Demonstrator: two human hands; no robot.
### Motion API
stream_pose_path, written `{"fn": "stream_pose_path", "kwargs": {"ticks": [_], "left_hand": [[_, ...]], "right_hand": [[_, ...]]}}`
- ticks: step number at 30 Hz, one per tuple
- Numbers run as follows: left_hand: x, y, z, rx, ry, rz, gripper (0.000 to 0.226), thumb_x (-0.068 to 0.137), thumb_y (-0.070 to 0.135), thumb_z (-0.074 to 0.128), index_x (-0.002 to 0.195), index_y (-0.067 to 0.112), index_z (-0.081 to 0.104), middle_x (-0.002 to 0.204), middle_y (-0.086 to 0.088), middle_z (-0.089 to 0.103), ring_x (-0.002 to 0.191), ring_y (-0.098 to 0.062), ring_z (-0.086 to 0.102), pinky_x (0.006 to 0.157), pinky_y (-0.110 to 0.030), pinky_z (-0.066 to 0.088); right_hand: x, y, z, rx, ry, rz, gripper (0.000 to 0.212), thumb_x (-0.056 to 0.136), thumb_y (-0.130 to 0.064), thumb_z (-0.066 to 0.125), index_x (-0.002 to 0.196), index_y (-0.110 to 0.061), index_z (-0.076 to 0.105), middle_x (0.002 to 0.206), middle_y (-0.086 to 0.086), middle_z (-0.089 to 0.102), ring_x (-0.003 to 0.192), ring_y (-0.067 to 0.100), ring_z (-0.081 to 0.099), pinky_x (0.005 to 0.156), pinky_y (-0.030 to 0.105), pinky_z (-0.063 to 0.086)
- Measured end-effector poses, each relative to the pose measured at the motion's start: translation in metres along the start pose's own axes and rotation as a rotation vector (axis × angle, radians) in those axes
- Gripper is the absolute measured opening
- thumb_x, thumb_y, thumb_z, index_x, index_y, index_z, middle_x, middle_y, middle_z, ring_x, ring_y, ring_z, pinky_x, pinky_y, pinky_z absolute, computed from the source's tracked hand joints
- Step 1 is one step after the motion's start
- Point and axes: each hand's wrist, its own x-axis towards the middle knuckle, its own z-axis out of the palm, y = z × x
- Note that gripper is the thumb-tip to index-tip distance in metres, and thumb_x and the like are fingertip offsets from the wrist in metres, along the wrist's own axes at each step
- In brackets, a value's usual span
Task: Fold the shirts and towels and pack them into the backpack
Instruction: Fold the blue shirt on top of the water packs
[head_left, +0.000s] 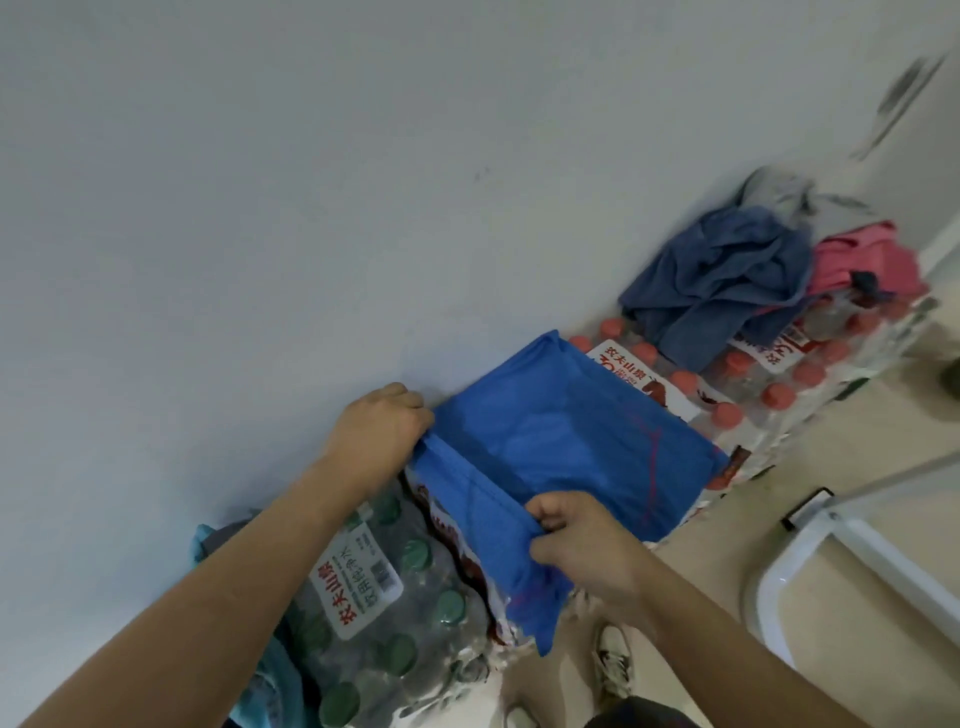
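Blue shirt (566, 441): partly folded, lying on red-capped bottle packs (769, 400) against the wall (311, 208).
Left hand (379, 431): fingers curled round the shirt's left edge.
Right hand (582, 540): fingers pinching a fold at its near edge.
Green-capped bottle pack (395, 623): near left.
Crumpled dark blue towel (727, 275) and pink garment (862, 260): far right, on the packs.

Shirt (561, 441) on packs (701, 395) — laundry (727, 270) behind.
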Motion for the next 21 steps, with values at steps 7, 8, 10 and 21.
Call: {"fn": "stream_pose_path", "kwargs": {"ticks": [7, 8, 10, 21], "left_hand": [[0.081, 0.035, -0.015, 0.075, -0.008, 0.097, 0.023, 0.054, 0.001, 0.078, 0.068, 0.011, 0.062, 0.069, -0.005, 0.059, 0.07, -0.028, 0.058, 0.059, -0.031, 0.045], [0.094, 0.041, -0.017, 0.102, -0.022, 0.085, 0.014, 0.071, 0.004, 0.068, 0.082, 0.011, 0.063, 0.083, -0.006, 0.062, 0.085, -0.028, 0.057, 0.07, -0.033, 0.043], [0.12, 0.05, -0.019, 0.177, -0.1, 0.08, 0.019, 0.087, 0.007, 0.049, 0.102, 0.013, 0.059, 0.105, -0.005, 0.06, 0.103, -0.026, 0.051, 0.082, -0.033, 0.038], [0.209, 0.078, 0.001, 0.192, -0.294, 0.107, 0.04, 0.095, 0.017, 0.041, 0.134, 0.024, 0.041, 0.118, -0.006, 0.062, 0.109, -0.029, 0.054, 0.087, -0.034, 0.04]], "right_hand": [[-0.017, -0.001, -0.066, 0.164, 0.176, 0.039, 0.036, 0.074, 0.018, 0.041, 0.058, -0.011, 0.055, 0.042, -0.01, 0.048, 0.042, 0.003, 0.044, 0.044, 0.014, 0.035], [-0.016, -0.001, -0.074, 0.157, 0.234, 0.049, 0.035, 0.075, 0.015, 0.043, 0.059, -0.012, 0.059, 0.045, -0.009, 0.051, 0.044, 0.004, 0.046, 0.045, 0.015, 0.036], [-0.011, 0.001, -0.093, 0.128, 0.359, 0.072, 0.033, 0.078, 0.008, 0.047, 0.061, -0.013, 0.065, 0.051, -0.007, 0.057, 0.049, 0.006, 0.051, 0.048, 0.018, 0.04], [0.039, 0.03, -0.144, -0.531, 0.705, 0.059, 0.036, 0.091, -0.028, 0.044, 0.057, -0.02, 0.041, 0.054, -0.004, 0.047, 0.055, 0.015, 0.049, 0.069, 0.031, 0.039]]}}
